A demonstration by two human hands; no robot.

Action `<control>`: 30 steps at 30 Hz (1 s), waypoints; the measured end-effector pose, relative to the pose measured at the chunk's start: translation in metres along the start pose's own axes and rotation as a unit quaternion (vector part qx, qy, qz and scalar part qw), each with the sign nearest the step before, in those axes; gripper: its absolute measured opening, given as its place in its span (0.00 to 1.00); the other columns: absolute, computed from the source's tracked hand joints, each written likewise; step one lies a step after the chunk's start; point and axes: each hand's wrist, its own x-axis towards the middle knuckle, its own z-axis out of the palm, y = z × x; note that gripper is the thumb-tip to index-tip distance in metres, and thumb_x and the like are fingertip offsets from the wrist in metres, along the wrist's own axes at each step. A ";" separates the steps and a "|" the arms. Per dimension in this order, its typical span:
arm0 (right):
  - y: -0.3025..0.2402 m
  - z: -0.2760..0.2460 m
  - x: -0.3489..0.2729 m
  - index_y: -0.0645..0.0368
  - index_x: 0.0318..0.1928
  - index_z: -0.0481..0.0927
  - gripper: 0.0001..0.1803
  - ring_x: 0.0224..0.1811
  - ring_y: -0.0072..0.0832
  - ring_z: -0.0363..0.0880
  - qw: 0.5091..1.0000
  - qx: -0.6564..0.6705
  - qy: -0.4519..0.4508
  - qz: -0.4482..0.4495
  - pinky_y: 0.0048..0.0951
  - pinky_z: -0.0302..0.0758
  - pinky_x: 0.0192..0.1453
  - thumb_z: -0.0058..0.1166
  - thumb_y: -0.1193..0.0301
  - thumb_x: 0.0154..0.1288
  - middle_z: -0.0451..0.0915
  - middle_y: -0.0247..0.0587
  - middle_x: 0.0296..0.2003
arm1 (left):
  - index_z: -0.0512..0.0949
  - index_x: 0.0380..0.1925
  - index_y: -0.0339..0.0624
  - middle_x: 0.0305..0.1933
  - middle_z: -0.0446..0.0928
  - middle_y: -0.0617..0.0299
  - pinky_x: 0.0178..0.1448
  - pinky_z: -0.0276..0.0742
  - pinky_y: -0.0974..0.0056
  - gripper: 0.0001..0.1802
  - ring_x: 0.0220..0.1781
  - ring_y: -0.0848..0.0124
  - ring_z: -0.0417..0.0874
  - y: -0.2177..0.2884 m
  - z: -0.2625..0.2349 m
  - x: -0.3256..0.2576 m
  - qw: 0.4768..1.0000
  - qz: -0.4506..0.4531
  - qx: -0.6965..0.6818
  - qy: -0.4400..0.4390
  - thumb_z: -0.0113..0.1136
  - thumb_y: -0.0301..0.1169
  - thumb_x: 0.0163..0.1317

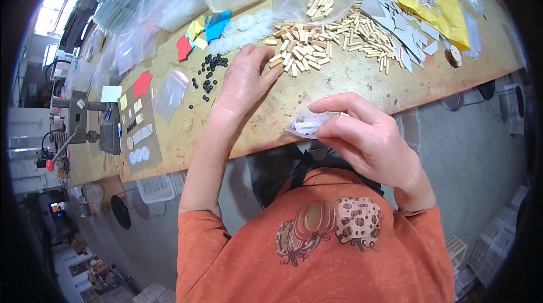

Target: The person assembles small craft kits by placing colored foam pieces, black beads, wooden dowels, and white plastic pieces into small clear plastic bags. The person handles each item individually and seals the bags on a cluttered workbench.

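My left hand (240,79) reaches over the table to the left edge of a pile of small wooden blocks (302,48). Its thumb and forefinger close around one wooden block (275,60) there. At the table's front edge, my right hand (367,133) pinches a small clear plastic bag (295,128) with white pieces inside. Black beads (212,64) are scattered left of my left hand. Thin wooden dowels (367,34) lie heaped to the right of the blocks.
Translucent white discs (246,26), blue cards (216,25) and red cards (184,48) lie beyond my left hand. Grey-white cut pieces (404,34) and a yellow bag (432,3) are at the right. A sample board (148,147) and a metal clamp-like device (85,119) stand left.
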 end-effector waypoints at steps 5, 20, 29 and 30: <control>0.012 -0.003 -0.007 0.63 0.40 0.80 0.05 0.44 0.42 0.83 1.000 -0.002 0.007 0.029 0.36 0.81 0.46 0.62 0.79 0.65 0.80 0.48 0.50 | 0.81 0.43 0.35 0.31 0.83 0.62 0.39 0.79 0.67 0.11 0.33 0.76 0.82 0.007 -0.004 -0.003 0.992 -0.099 -0.077 0.021 0.68 0.28 0.65; 0.013 0.000 -0.001 0.62 0.40 0.79 0.08 0.48 0.47 0.83 1.000 0.013 -0.009 0.018 0.39 0.82 0.48 0.62 0.82 0.61 0.79 0.50 0.53 | 0.83 0.44 0.37 0.37 0.83 0.63 0.42 0.78 0.70 0.10 0.37 0.78 0.81 0.046 -0.032 -0.004 0.986 -0.058 -0.148 0.047 0.67 0.28 0.64; 0.014 -0.001 -0.006 0.61 0.40 0.80 0.08 0.48 0.46 0.83 0.999 0.017 0.006 0.039 0.39 0.82 0.48 0.62 0.82 0.61 0.79 0.49 0.54 | 0.82 0.38 0.36 0.33 0.81 0.56 0.39 0.80 0.64 0.10 0.31 0.67 0.82 0.011 0.025 0.013 0.998 0.000 0.054 0.033 0.68 0.28 0.57; 0.015 -0.001 -0.006 0.61 0.40 0.80 0.08 0.48 0.46 0.83 0.999 0.021 0.007 0.042 0.39 0.82 0.48 0.62 0.82 0.61 0.79 0.49 0.53 | 0.83 0.39 0.37 0.33 0.81 0.56 0.39 0.80 0.64 0.11 0.31 0.67 0.82 0.010 0.025 0.013 0.995 0.010 0.082 0.047 0.68 0.29 0.57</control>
